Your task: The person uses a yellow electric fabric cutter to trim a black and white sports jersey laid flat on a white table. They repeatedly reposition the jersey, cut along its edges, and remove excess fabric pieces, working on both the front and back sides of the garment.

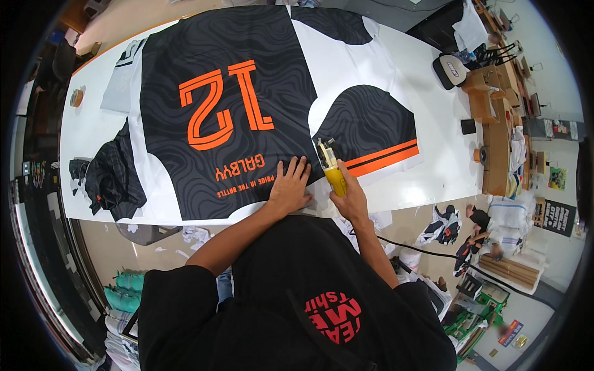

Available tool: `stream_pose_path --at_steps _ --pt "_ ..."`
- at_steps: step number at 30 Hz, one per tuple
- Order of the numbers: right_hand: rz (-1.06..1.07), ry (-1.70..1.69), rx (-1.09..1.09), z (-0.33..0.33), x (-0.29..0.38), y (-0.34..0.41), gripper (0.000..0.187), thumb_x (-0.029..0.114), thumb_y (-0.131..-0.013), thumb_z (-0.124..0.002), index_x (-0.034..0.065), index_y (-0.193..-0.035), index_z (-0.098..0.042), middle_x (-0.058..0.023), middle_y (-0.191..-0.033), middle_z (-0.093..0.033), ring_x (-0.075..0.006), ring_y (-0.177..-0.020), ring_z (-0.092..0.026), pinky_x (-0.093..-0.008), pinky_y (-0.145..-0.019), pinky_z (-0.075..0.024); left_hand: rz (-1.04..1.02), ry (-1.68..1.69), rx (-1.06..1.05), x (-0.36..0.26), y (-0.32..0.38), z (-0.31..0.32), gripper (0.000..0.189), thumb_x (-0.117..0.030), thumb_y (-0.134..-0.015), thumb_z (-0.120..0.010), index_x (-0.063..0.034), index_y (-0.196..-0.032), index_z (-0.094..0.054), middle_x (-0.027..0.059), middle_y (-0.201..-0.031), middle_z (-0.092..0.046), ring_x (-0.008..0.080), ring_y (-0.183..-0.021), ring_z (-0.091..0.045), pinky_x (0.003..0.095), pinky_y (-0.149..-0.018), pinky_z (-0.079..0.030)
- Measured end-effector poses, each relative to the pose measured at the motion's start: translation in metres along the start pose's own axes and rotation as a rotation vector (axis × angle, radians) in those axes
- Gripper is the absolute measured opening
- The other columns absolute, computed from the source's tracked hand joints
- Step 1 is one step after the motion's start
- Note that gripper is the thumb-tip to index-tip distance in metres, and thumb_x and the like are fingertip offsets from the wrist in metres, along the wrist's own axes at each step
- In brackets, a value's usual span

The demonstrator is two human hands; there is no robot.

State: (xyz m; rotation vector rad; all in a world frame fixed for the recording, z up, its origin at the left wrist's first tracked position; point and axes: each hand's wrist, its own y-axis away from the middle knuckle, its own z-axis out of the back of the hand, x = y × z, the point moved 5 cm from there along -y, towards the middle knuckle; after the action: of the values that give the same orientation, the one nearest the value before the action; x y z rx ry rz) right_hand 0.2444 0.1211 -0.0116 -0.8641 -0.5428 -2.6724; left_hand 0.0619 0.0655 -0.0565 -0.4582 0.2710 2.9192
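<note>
Printed fabric (260, 111) with a black wavy pattern and orange digits lies spread on the white table. Flat on its near part rests my left hand (292, 185), fingers spread. My right hand (350, 192) grips the yellow handle of an electric rotary cloth cutter (332, 169). The cutter's head stands at the white gap between the large black panel and a smaller curved panel (371, 120) with orange bands. Its blade is hidden from this angle. A black cable runs off to the right behind my right forearm.
Crumpled dark fabric (116, 178) and a tape roll (76, 98) lie at the left of the table (441, 171). To the right are a black pouch (449, 71), a dark flat object (468, 126) and cardboard boxes (482, 92). Fabric scraps litter the floor; people sit at the far right.
</note>
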Motion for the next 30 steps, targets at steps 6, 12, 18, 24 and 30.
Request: stream_pose_path --at_steps 6,12,18,24,30 --pt "0.001 -0.021 0.008 -0.005 0.01 -0.018 0.094 0.013 -0.082 -0.073 0.0318 -0.165 -0.034 -0.0206 -0.118 -0.063 -0.0417 -0.111 -0.066 -0.0494 -0.095 -0.0542 -0.015 0.018 0.005 0.004 0.0 0.001 0.094 -0.055 -0.086 -0.075 -0.0024 -0.157 -0.044 0.0181 -0.165 -0.038 0.0366 -0.152 -0.034 0.0631 -0.12 -0.029" --pt "0.002 -0.021 -0.009 -0.005 0.022 -0.032 0.092 0.012 -0.084 -0.074 0.0299 -0.166 -0.034 -0.022 -0.118 -0.063 -0.0422 -0.111 -0.065 -0.0502 -0.095 -0.0534 -0.034 0.004 0.0 0.005 0.001 0.006 0.093 -0.051 -0.083 -0.078 -0.0026 -0.155 -0.046 0.0184 -0.164 -0.039 0.037 -0.15 -0.036 0.0618 -0.119 -0.031" --pt "0.002 -0.019 -0.042 -0.012 0.028 -0.047 0.093 0.013 -0.085 -0.075 0.0268 -0.167 -0.033 -0.0234 -0.115 -0.062 -0.0428 -0.109 -0.065 -0.0501 -0.094 -0.0531 -0.043 0.004 -0.03 0.007 -0.001 0.008 0.091 -0.048 -0.082 -0.081 -0.0024 -0.154 -0.048 0.019 -0.162 -0.041 0.0366 -0.148 -0.038 0.0598 -0.118 -0.033" --pt "-0.059 -0.022 -0.042 -0.013 0.043 -0.055 0.094 0.012 -0.085 -0.073 0.0262 -0.167 -0.031 -0.0256 -0.115 -0.062 -0.044 -0.108 -0.064 -0.0509 -0.094 -0.0526 -0.05 0.036 -0.033 0.01 0.0 0.007 0.088 -0.044 -0.083 -0.08 -0.0013 -0.153 -0.049 0.0191 -0.162 -0.041 0.0363 -0.147 -0.039 0.0592 -0.118 -0.034" --pt "-0.139 -0.044 -0.045 -0.017 0.057 -0.065 0.094 0.009 -0.081 -0.073 0.0179 -0.166 -0.033 -0.0276 -0.121 -0.065 -0.0445 -0.11 -0.064 -0.0493 -0.099 -0.0505 -0.062 0.062 -0.021 0.015 0.003 0.003 0.089 -0.043 -0.082 -0.082 -0.0017 -0.153 -0.048 0.0193 -0.163 -0.04 0.0364 -0.149 -0.037 0.0586 -0.118 -0.034"
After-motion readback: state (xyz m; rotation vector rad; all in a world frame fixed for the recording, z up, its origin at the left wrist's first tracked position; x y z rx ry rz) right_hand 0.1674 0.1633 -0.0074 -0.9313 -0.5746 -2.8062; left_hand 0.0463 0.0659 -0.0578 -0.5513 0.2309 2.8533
